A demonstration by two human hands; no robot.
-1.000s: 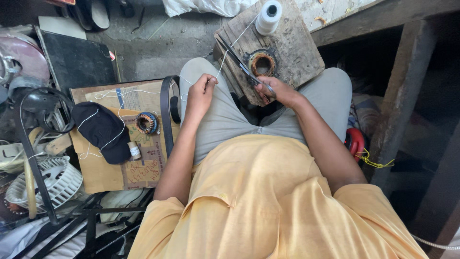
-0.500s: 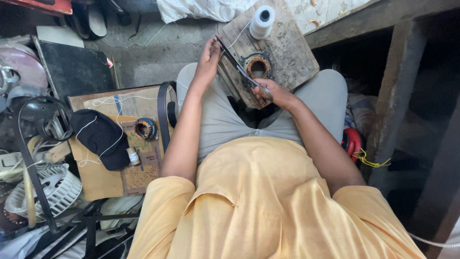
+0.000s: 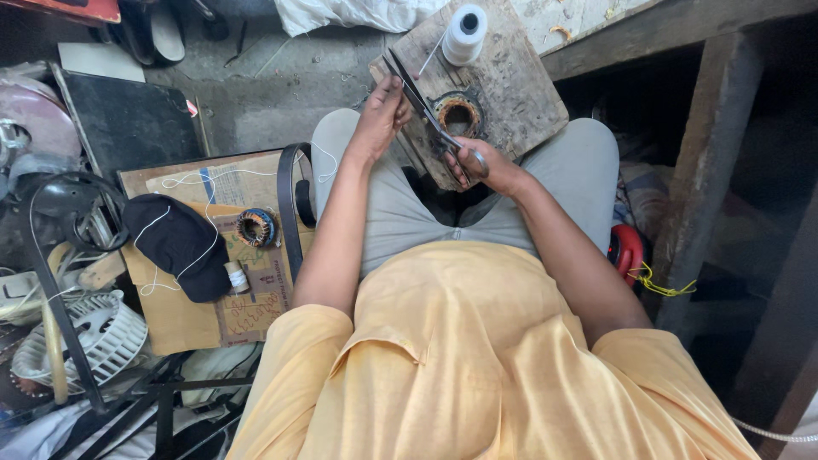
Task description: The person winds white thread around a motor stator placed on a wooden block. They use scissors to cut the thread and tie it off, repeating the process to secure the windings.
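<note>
My right hand (image 3: pixel 481 168) grips the handles of long dark scissors (image 3: pixel 423 106), whose blades point up-left across a worn wooden block (image 3: pixel 511 94) resting on my lap. My left hand (image 3: pixel 379 115) is raised at the block's left edge, by the blade tips, pinching a thin white thread. The thread runs up toward a white thread spool (image 3: pixel 464 34) standing on the block's far end. A round copper-wound coil (image 3: pixel 460 115) sits in the block just right of the scissors.
A cardboard box (image 3: pixel 183 315) at left carries a black cap (image 3: pixel 175 243), a second wound coil (image 3: pixel 256 227) and a small spool (image 3: pixel 236 277). White fan parts (image 3: pixel 94 341) and black wire guards lie further left. A wooden table leg (image 3: pixel 707 170) stands at right.
My left hand rose from my thigh to the block's left edge, drawing the thread up. The scissors in my right hand now lie with their blades toward the left hand.
</note>
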